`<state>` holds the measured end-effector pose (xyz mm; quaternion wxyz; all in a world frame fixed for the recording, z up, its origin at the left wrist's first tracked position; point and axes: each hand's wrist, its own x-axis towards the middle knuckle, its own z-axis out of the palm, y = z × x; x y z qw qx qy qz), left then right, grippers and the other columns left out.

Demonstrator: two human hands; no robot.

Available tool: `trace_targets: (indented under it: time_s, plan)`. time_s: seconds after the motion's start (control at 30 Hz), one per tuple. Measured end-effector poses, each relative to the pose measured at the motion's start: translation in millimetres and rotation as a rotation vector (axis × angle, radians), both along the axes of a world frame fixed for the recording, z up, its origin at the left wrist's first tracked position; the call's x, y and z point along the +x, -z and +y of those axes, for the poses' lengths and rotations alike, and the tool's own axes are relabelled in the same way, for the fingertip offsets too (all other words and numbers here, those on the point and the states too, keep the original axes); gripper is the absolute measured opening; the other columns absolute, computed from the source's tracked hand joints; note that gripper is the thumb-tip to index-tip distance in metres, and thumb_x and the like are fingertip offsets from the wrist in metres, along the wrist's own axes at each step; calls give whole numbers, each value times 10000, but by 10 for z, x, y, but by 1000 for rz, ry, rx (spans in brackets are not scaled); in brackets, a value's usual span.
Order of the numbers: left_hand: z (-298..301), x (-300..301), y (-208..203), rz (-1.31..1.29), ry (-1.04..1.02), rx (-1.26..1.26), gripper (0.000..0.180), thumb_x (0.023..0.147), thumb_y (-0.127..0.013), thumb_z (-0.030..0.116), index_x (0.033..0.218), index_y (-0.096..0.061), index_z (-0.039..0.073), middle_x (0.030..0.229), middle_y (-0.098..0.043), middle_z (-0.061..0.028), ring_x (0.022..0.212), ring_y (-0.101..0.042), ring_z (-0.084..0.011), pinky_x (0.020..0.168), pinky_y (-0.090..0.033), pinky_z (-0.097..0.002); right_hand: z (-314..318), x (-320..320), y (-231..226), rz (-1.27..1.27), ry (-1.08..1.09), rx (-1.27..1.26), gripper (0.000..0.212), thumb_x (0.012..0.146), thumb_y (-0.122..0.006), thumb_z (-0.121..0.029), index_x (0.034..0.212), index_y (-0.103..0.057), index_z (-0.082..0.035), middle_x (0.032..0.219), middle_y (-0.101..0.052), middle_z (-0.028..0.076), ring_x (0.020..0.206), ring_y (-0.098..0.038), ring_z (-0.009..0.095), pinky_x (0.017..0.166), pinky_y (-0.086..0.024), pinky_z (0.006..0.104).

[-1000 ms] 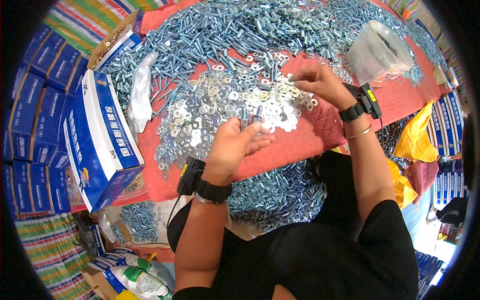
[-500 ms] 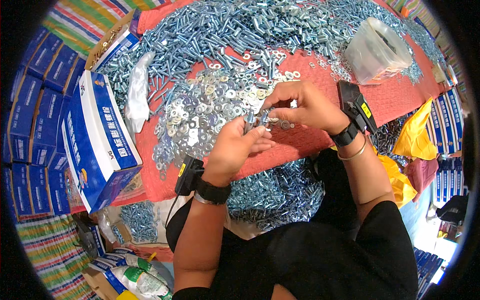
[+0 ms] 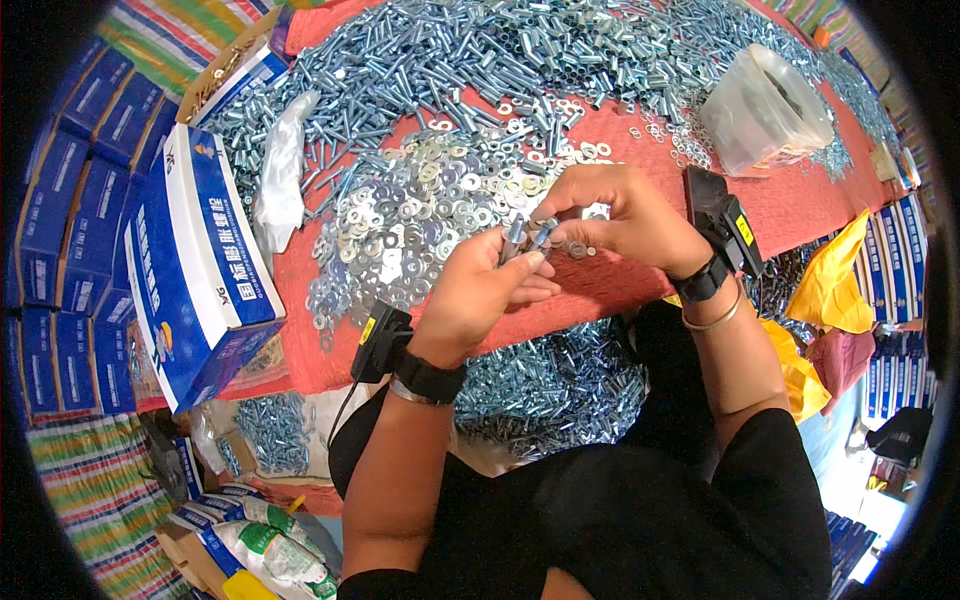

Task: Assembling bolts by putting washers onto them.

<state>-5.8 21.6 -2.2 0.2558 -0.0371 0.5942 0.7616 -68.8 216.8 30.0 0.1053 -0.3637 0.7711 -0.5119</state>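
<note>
Head view: the left hand (image 3: 485, 283) has its fingers and thumb closed on small metal bolts (image 3: 514, 233), which stick up between them. The right hand (image 3: 610, 218) curves in from the other side, thumb and fingertips brought close to the bolts' upper ends; whether it pinches anything cannot be told. The bolts are slim, cylindrical and shiny, bluish silver, standing side by side over the near part of the tabletop (image 3: 800, 210). That surface is covered in red, textured cloth. Just beyond the hands spreads a heap of flat silver washers (image 3: 400, 225), some overlapping, and behind it a broad bank of bluish metal bolts and sleeves (image 3: 480, 60). A translucent plastic tub (image 3: 750, 125) stands to the right; a crumpled clear bag (image 3: 283, 180) and a blue-and-white carton (image 3: 195, 270) lie to the left. Below the near edge sits another mass of metal parts (image 3: 555, 395). Around the room, blue boxes (image 3: 70, 210) are stacked at left, striped sheeting (image 3: 90, 480) hangs behind them, and yellow material (image 3: 835, 275) shows at right near more boxes (image 3: 900, 255).
</note>
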Motion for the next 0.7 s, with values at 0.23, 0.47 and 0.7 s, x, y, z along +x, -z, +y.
trace_targets:
  time_s: [0.23, 0.47, 0.7]
  plan:
    - [-31, -4, 32, 62, -10, -48, 195, 914, -523, 108, 1069, -508, -9, 899, -610, -95, 775, -644, -155, 676, -544, -245, -47, 14, 19, -111, -18, -31, 187, 740, -692, -32, 923, -663, -3, 777, -618, 53, 713, -572, 129, 621, -442, 257]
    - [-15, 19, 12, 149, -82, -145, 181, 914, -526, 113, 1048, -512, -7, 881, -617, -79, 742, -641, -144, 636, -534, -243, -84, 7, 145, -487, 96, -109, 130, 808, -677, -92, 906, -668, -9, 756, -642, 8, 621, -540, 37, 527, -423, 192]
    - [15, 29, 29, 155, -100, -102, 186, 916, -520, 105, 1064, -503, -6, 888, -621, -91, 745, -649, -157, 623, -531, -241, -127, -60, 229, -155, 189, 159, 225, 857, -644, -210, 864, -653, 14, 672, -595, -36, 611, -523, 59, 531, -425, 232]
